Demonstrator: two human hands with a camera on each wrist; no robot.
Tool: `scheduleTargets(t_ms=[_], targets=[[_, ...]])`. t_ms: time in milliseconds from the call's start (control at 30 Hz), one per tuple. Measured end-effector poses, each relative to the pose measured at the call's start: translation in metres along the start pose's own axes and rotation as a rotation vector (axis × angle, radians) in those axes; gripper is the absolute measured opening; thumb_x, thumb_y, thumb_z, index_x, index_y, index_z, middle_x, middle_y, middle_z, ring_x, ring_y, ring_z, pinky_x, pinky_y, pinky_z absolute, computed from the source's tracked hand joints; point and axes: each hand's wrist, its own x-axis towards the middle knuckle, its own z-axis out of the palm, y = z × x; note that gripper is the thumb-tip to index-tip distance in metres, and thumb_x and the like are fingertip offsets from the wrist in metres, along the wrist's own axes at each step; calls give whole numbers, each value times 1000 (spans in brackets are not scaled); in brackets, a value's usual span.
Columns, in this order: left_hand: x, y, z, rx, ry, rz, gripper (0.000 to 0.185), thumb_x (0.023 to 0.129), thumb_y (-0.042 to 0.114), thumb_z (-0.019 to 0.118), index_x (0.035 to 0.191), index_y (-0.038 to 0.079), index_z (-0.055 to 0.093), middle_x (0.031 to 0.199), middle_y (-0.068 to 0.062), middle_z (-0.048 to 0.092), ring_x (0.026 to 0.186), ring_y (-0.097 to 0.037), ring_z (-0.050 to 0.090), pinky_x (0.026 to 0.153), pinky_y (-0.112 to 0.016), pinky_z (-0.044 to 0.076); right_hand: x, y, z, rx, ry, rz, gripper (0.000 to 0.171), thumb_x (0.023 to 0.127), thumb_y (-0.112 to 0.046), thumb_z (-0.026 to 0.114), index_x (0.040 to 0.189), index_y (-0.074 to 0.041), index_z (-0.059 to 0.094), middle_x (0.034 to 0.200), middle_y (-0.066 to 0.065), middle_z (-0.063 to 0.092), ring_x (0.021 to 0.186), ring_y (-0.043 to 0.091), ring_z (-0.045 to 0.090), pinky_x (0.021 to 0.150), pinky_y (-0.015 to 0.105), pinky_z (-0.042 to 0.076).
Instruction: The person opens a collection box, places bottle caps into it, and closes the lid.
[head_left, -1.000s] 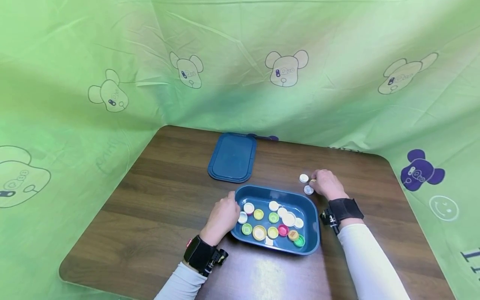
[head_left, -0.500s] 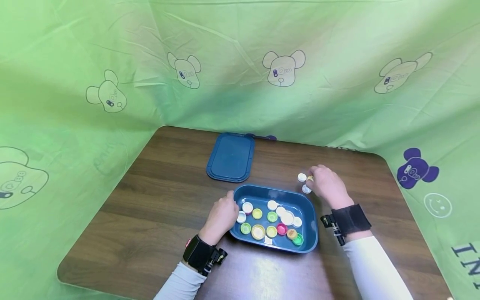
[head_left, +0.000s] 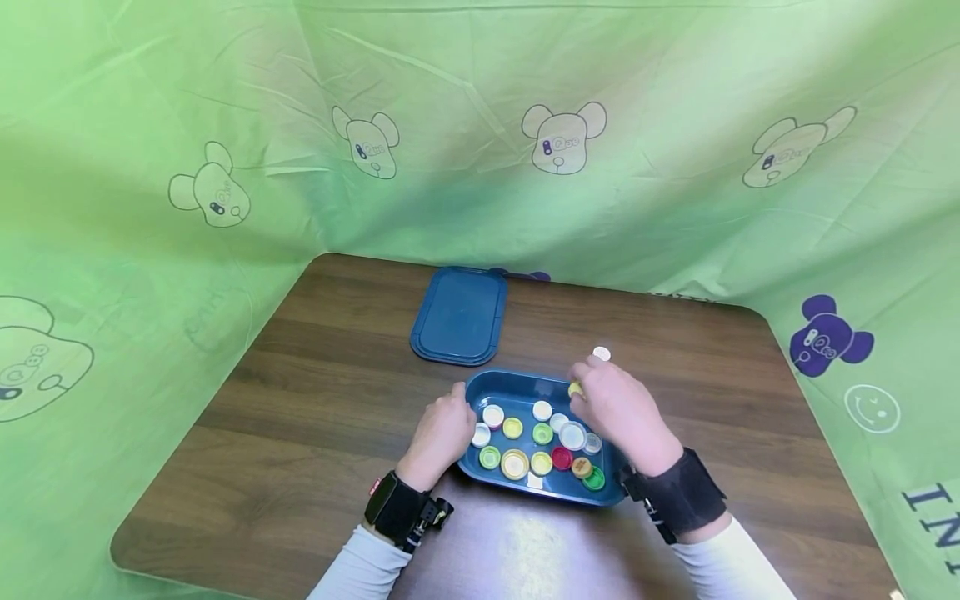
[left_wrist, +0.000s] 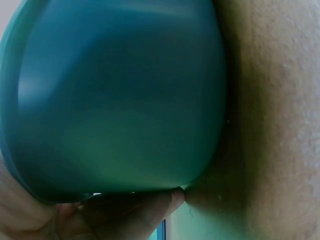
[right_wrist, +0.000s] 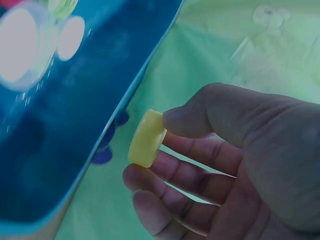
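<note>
A blue plastic tray (head_left: 517, 392) sits on the table with several bottle caps spread in it, white, yellow, green, red and orange. My left hand (head_left: 441, 429) grips the tray's left end by the rim; in the left wrist view its fingers (left_wrist: 150, 212) lie along the outer wall (left_wrist: 120, 110). Over the tray's back right edge, my right hand (head_left: 618, 408) pinches a yellow bottle cap (right_wrist: 147, 139) between thumb and fingers. That cap is off the table, beside the rim in the right wrist view. Part of the tray's right end is hidden by the right hand.
A white cap (head_left: 602, 353) lies on the wooden table (head_left: 300, 400) just beyond the right hand. Behind the tray rests a flat blue lid (head_left: 459, 321). Green printed cloth (head_left: 465, 167) hangs round the table's back and sides.
My right hand has picked the yellow cap up from the table and moved left and nearer, to the tray's edge. It now covers a second white cap's place. The left hand stays on the tray.
</note>
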Motion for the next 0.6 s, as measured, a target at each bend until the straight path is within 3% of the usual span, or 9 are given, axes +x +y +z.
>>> scheduleTargets(t_ms=[233,600], targets=[[0,0,0,5,11,4,40,99,10,55,133,-10,52,105,-29,69,86,-42,70,73,-52,58,-10,-24,13,-30,-8,-64,23,82,-11,75,104,-6,74,95,6,66,83,22,62,69,39,57],[-1,0,0,1,20,21,38,99,9,54,130,-11,53,103,-29,69,85,-41,71,72,-51,58,-19,-48,29,-29,-61,-87,21,82,-10,74,103,-8,75,93,3,66,75,15,55,68,31,55]])
